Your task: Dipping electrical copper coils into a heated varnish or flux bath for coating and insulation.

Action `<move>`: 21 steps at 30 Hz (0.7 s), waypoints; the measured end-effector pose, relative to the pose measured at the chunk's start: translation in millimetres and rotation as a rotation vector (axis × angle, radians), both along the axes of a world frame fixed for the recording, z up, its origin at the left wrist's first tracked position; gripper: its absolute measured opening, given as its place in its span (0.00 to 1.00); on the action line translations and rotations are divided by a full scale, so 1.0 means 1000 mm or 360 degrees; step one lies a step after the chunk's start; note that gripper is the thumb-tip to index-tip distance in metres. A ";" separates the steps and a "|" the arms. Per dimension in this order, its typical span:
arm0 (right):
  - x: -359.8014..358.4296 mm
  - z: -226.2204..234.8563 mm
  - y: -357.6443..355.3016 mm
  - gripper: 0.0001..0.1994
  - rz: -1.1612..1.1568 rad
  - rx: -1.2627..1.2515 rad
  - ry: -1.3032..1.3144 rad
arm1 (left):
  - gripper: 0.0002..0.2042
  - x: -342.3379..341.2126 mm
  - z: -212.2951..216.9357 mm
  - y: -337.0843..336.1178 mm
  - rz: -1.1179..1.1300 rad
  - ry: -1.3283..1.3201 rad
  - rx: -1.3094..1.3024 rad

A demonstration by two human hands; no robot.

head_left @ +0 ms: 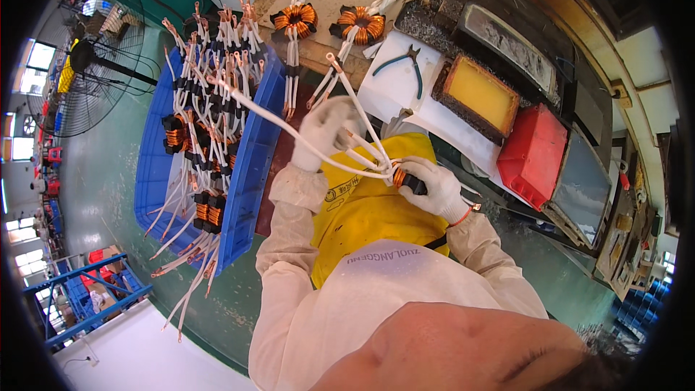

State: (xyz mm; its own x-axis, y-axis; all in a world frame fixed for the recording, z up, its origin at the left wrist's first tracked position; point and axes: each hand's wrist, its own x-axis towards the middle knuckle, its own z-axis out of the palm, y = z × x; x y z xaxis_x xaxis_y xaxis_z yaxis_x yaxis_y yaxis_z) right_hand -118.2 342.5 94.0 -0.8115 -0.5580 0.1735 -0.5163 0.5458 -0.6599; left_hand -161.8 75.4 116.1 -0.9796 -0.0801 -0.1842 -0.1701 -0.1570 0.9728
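My right hand (439, 190), in a white glove, is closed around a copper-wound toroidal coil (399, 177) with black end pieces, held over my lap. Thick white leads (295, 132) with bare copper lugs fan out from this coil to the upper left. My left hand (323, 130), gloved too, is among those leads; motion smears its fingers, so whether it grips one cannot be made out. Two more coils with white leads, a left coil (295, 20) and a right coil (360, 24), lie on the bench ahead.
At left stands a blue crate (250, 195) heaped with coils, leads sticking out. Green-handled pliers (411, 65) lie on white paper. Beyond my right hand are a tray of yellow material (480, 94), a red bin (533, 156) and a dark-rimmed metal pan (509, 42). A fan (83, 54) stands far left.
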 end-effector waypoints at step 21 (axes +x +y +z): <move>-0.001 0.001 0.000 0.19 -0.0039 -0.0052 -0.0097 | 0.26 -0.001 -0.008 -0.034 0.0391 0.0102 0.0152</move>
State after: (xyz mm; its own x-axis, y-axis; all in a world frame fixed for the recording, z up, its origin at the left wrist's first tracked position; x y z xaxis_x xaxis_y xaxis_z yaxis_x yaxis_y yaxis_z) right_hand -119.0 342.9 95.2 -0.8345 -0.5327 0.1410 -0.4614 0.5356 -0.7073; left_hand -163.1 41.9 108.3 -0.9429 -0.3022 -0.1404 -0.0539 -0.2775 0.9592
